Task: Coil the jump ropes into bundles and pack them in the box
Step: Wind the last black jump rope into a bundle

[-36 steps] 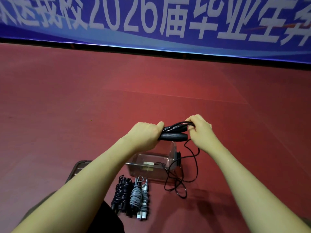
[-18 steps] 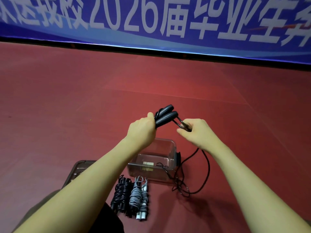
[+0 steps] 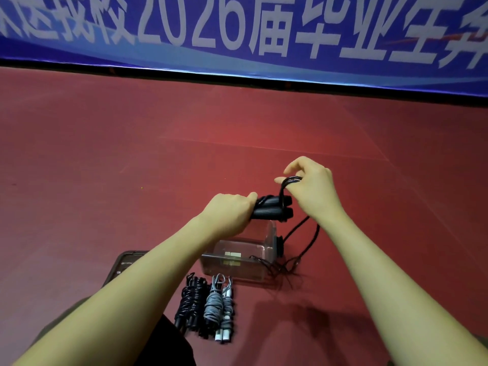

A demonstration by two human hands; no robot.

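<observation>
My left hand (image 3: 228,211) grips the two black handles (image 3: 273,211) of a black jump rope, held side by side above the box. My right hand (image 3: 313,191) pinches several turns of the black cord (image 3: 291,180) looped over its fingers, just above the handle ends. The loose remainder of the cord (image 3: 303,243) hangs down to the floor right of the clear plastic box (image 3: 237,262). A coiled black rope bundle (image 3: 191,303) and a coiled grey rope bundle (image 3: 219,306) lie on the floor in front of the box.
The box lid (image 3: 124,262) lies on the red floor left of the box, partly behind my left forearm. A blue banner (image 3: 237,33) runs along the far edge. My dark-clothed knee (image 3: 169,344) is at the bottom.
My left hand has lowered the handles back to level. My right hand has risen above them, lifting a loop of cord up over the handle ends.
</observation>
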